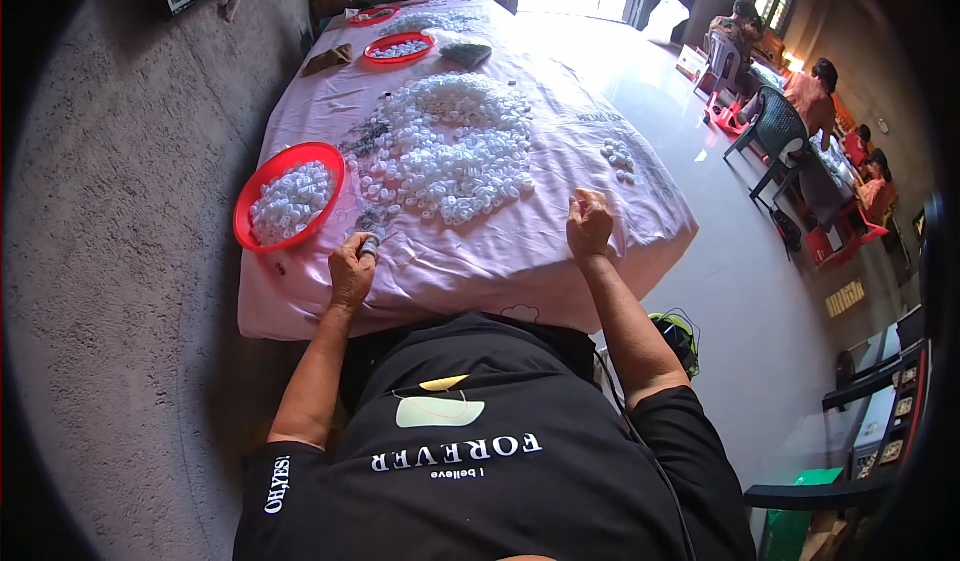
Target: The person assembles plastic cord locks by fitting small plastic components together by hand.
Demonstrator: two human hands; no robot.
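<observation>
My left hand [350, 273] is closed at the near edge of the pink cloth, just below a red basin. Between its thumb and fingers is a small dark grey and white piece [370, 245]; its kind is too small to make out. My right hand [590, 223] is curled closed over the cloth, right of the pile, and whatever its fingers hold is hidden. Beyond both hands spreads a big heap of small white ring-shaped plastic pieces [450, 161]. More of these white pieces [295, 201] fill the red basin [248, 231]. Small dark bits [372, 139] lie along the heap's left side.
A pink cloth [560, 291] covers the long table beside a rough grey wall [130, 211]. A small group of white pieces [618, 159] lies at right. Farther back are a second red basin [400, 59] and a dark green bag [466, 54]. Other people sit at the far end and right.
</observation>
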